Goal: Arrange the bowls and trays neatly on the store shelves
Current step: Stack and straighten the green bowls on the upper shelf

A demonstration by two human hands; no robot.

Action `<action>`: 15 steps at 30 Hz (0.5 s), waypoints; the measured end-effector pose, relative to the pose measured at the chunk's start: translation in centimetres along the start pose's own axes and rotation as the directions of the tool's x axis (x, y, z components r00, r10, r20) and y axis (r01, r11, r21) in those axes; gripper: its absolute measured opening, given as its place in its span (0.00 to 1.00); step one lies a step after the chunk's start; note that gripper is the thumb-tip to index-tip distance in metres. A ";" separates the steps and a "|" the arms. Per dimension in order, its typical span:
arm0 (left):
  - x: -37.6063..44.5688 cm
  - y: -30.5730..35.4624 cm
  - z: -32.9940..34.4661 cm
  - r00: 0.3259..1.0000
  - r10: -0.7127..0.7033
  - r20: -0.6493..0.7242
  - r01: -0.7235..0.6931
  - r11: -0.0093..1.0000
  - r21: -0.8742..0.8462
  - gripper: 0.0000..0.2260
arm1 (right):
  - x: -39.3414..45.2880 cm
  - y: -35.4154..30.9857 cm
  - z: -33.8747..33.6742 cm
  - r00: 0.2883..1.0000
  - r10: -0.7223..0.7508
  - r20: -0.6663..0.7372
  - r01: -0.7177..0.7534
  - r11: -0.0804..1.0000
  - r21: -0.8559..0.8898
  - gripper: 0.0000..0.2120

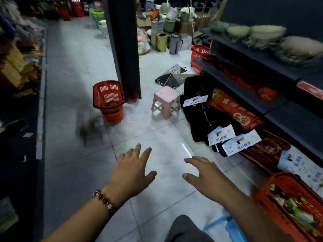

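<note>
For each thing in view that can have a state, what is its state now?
Left hand: open, holds nothing.
Right hand: open, holds nothing.
Stool: upright on floor.
Baskets: stacked, top one tilted.
Near basket: filled with goods.
Bowls: stacked on top shelf.

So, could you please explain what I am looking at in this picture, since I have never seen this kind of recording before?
There is no machine here. The single picture comes from a camera worn on a person's head, looking forward and down a shop aisle. The two bare hands are that person's own: the left hand, with a bead bracelet at the wrist, and the right hand. Both are spread open above the tiled floor and hold nothing. On the floor stand a pink stool and stacked red baskets. On the right, dark shelves carry stacked bowls, blurred here.
</note>
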State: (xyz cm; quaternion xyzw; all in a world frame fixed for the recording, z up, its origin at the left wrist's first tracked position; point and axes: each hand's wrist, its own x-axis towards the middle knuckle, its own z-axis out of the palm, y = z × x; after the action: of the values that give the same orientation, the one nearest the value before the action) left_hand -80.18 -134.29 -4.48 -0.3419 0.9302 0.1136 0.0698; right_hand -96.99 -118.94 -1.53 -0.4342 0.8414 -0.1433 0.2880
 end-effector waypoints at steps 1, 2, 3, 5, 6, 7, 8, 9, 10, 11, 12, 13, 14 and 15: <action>2.2 -0.3 -0.5 1.000 0.004 -0.008 -0.004 1.000 0.004 0.35 | 1.8 0.3 -0.9 1.000 0.020 -0.003 -0.020 1.000 0.004 0.24; 4.4 -0.6 -0.9 1.000 0.012 -0.016 -0.011 1.000 0.011 0.35 | 3.7 0.7 -1.8 0.999 0.038 -0.007 -0.038 0.999 0.005 0.24; 6.7 -0.9 -1.2 1.000 0.021 -0.022 -0.020 1.000 0.022 0.35 | 5.7 1.3 -2.6 0.998 0.057 -0.013 -0.057 0.998 0.012 0.24; 11.5 -1.0 -1.9 0.999 0.037 -0.017 -0.036 0.998 0.047 0.35 | 10.0 2.6 -4.3 0.995 0.101 -0.016 -0.100 0.994 0.049 0.24; 14.2 -1.0 -2.2 0.999 0.045 -0.013 -0.045 0.997 0.057 0.35 | 12.4 3.4 -5.2 0.993 0.115 -0.019 -0.113 0.992 0.064 0.24; 17.0 -1.0 -2.4 0.998 0.053 -0.012 -0.053 0.997 0.061 0.35 | 15.0 4.3 -6.0 0.992 0.124 -0.023 -0.122 0.990 0.070 0.24; 20.0 -1.0 -2.6 0.998 0.059 -0.012 -0.058 0.997 0.060 0.35 | 17.7 5.2 -6.8 0.991 0.131 -0.026 -0.129 0.989 0.067 0.24; 23.2 -0.9 -2.8 0.998 0.064 -0.015 -0.063 0.996 0.062 0.35 | 20.5 6.0 -7.7 0.989 0.142 -0.029 -0.140 0.988 0.063 0.25; 26.5 -0.7 -3.0 0.997 0.073 -0.015 -0.072 0.995 0.073 0.35 | 23.3 6.8 -8.7 0.989 0.148 -0.026 -0.146 0.988 0.057 0.25; 29.8 -0.4 -3.3 0.997 0.079 -0.011 -0.077 0.993 0.088 0.35 | 26.2 7.5 -10.0 0.988 0.152 -0.018 -0.151 0.987 0.053 0.25; 33.3 -0.2 -3.6 0.997 0.080 -0.003 -0.079 0.991 0.107 0.35 | 29.2 8.3 -11.4 0.989 0.146 -0.009 -0.145 0.988 0.044 0.25; 36.6 0.1 -4.2 0.997 0.080 0.008 -0.081 0.989 0.128 0.35 | 32.1 8.8 -13.0 0.991 0.137 -0.002 -0.137 0.990 0.030 0.25; 39.7 0.3 -5.0 0.996 0.083 0.022 -0.086 0.986 0.143 0.35 | 34.9 9.3 -14.8 0.991 0.133 0.006 -0.133 0.991 0.011 0.25; 42.7 0.4 -5.8 0.995 0.089 0.034 -0.093 0.984 0.154 0.35 | 37.4 9.8 -16.6 0.991 0.136 0.010 -0.136 0.991 0.000 0.25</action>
State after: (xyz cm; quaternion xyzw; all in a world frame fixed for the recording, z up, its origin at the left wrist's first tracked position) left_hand -113.07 -161.94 -7.69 -0.2908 0.9499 0.0483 0.1036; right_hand -130.54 -143.83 -6.60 -0.3764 0.8676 -0.1217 0.3014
